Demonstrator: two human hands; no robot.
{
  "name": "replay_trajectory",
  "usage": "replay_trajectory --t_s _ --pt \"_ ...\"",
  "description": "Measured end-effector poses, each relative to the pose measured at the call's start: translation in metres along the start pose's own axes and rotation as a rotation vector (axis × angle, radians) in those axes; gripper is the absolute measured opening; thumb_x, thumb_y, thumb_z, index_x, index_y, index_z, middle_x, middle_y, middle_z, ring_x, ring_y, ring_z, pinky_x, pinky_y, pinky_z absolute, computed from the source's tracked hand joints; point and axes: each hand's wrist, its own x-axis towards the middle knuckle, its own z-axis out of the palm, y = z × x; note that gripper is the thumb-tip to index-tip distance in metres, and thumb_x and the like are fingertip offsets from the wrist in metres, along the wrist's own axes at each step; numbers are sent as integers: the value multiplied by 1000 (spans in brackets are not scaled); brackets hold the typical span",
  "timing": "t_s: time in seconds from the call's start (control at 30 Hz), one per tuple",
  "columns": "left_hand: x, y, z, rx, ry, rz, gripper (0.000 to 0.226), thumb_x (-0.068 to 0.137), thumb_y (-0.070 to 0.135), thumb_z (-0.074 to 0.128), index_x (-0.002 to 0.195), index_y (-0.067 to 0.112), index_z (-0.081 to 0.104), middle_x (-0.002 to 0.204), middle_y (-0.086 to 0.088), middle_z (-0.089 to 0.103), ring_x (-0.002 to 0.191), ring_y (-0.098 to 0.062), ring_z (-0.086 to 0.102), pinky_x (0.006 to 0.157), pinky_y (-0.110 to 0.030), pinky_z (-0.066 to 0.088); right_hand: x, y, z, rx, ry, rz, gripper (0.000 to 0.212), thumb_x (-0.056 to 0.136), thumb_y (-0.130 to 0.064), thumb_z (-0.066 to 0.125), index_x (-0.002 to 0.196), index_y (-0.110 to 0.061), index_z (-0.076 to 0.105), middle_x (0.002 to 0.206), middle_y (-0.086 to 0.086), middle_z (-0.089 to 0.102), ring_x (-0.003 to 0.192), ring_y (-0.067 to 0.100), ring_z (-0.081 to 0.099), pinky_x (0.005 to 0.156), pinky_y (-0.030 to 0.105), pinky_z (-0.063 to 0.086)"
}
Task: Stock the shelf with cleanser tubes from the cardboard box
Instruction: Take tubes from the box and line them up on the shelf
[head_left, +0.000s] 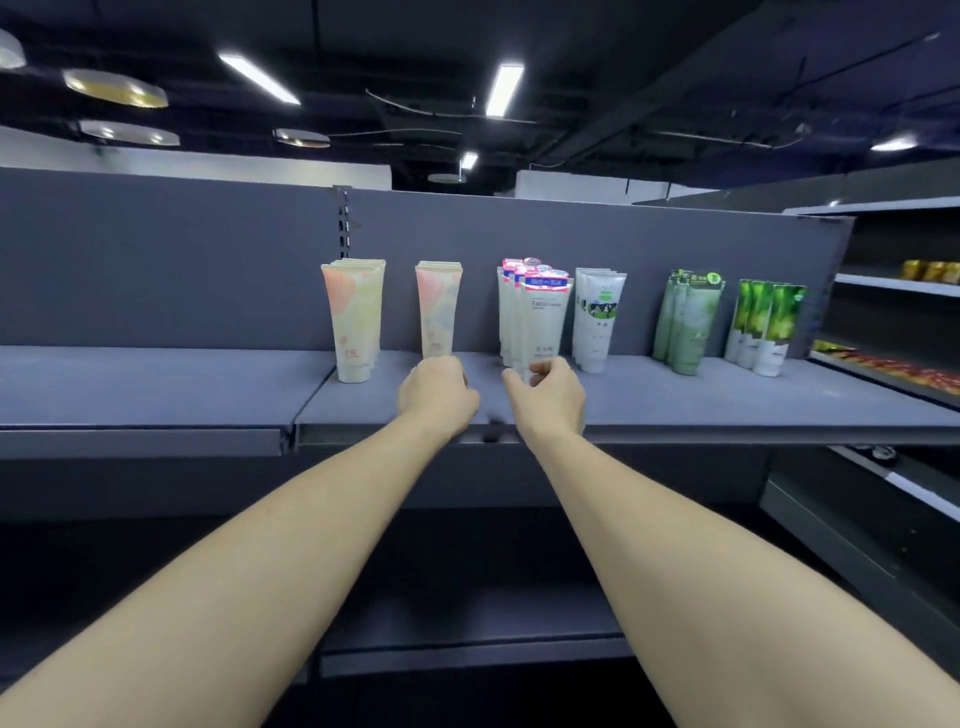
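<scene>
Shelf (675, 400) ran across view, back panel (208, 260) behind it. Six tube groups stood upright on shelf in row, left to right: first (356, 322), second (438, 306), third (532, 317), fourth (597, 319), fifth (688, 319), sixth (763, 327). Left hand (436, 392) was before second group, at its base. Right hand (548, 392) was before third group, at its base. Side shelves (893, 283) stood right of row. Lower shelf (467, 644) lay below.
</scene>
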Motion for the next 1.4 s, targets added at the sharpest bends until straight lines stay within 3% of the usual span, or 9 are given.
replay_trajectory --t_s 0.1,0.27,0.57,0.77,0.93,1.13,1.27,1.4 --pt "-38 27 6 -5 -13 -5 23 87 17 54 107 11 64 110 -7 64 97 -27 60 70 -30 44 -20 24 -43 -29 -29 24 38 87 -45 64 117 -23 53 116 -5 58 89 14 56 72 29 43" --pt "-116 64 34 -77 -56 -34 42 90 29 56 128 15 46 123 -3 56 106 -24 58 75 -33 45 -59 77 -115 -84 -104 101 51 83 -47 67 123 -22 50 120 -4 56 92 15 57 80 34 49" --pt "-228 97 95 -98 -213 -129 48 88 29 56 132 15 43 119 -5 57 100 -24 58 71 -31 42 -117 176 -192 -130 -245 235 63 83 -44 69 135 -18 44 129 0 53 94 15 51 79 32 44" --pt "-269 102 157 -120 -341 -180 53 89 25 57 136 12 37 120 -7 55 102 -27 57 72 -32 43 -137 246 -198 -182 -295 340 66 83 -43 71 137 -17 44 130 2 54 113 21 55 81 30 42" --pt "-293 95 222 -129 -490 -216 50 87 24 59 132 11 41 123 -9 55 107 -28 56 79 -34 46 -146 307 -190 -236 -334 439 67 81 -42 73 136 -17 45 129 3 55 112 23 56 86 36 44" --pt "-308 78 299 -142 -645 -288 48 86 23 58 131 11 45 119 -10 58 107 -29 59 77 -33 47 -153 377 -174 -300 -385 545 65 83 -38 72 136 -12 45 129 6 56 117 23 54 79 24 35" --pt "-319 68 343 -109 -741 -314 49 87 24 58 132 9 44 126 -12 57 114 -30 56 86 -36 49 -157 424 -160 -329 -419 644 65 83 -38 72 137 -13 45 130 5 56 118 23 55 80 26 37" --pt "-333 59 383 -84 -832 -368 46 88 19 57 130 6 43 124 -13 58 111 -31 58 82 -35 48 -168 471 -149 -345 -462 740 66 81 -38 73 136 -14 46 129 4 58 117 23 56 87 29 44"
